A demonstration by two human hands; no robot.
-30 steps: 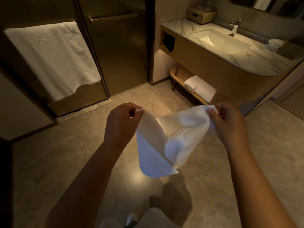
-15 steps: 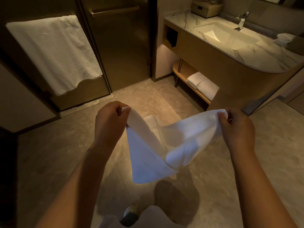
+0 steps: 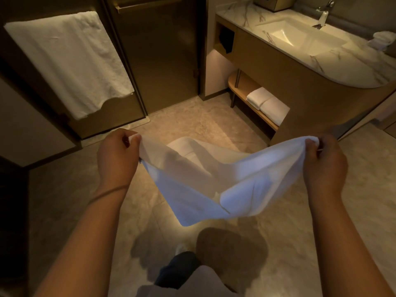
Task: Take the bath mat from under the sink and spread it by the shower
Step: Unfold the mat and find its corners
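A white bath mat (image 3: pixel 205 185) hangs in the air in front of me, half unfolded, sagging in the middle above the tiled floor. My left hand (image 3: pixel 117 159) pinches its left corner and my right hand (image 3: pixel 323 166) pinches its right corner, both at about waist height. The glass shower door (image 3: pixel 158 54) stands ahead and to the left, beyond the mat. The sink (image 3: pixel 297 35) sits in a marble counter at the upper right, with a low wooden shelf (image 3: pixel 242 86) under it.
Two folded white towels (image 3: pixel 267 105) lie on the shelf under the sink. A large white towel (image 3: pixel 70 61) hangs over a rail at the left. A faucet (image 3: pixel 322 15) and a box (image 3: pixel 274 2) stand on the counter. My leg and foot show at the bottom.
My hands have pulled apart, left hand leftward and right hand rightward, and lowered a little. The mat has opened wider between them. My view has moved closer to the shower door.
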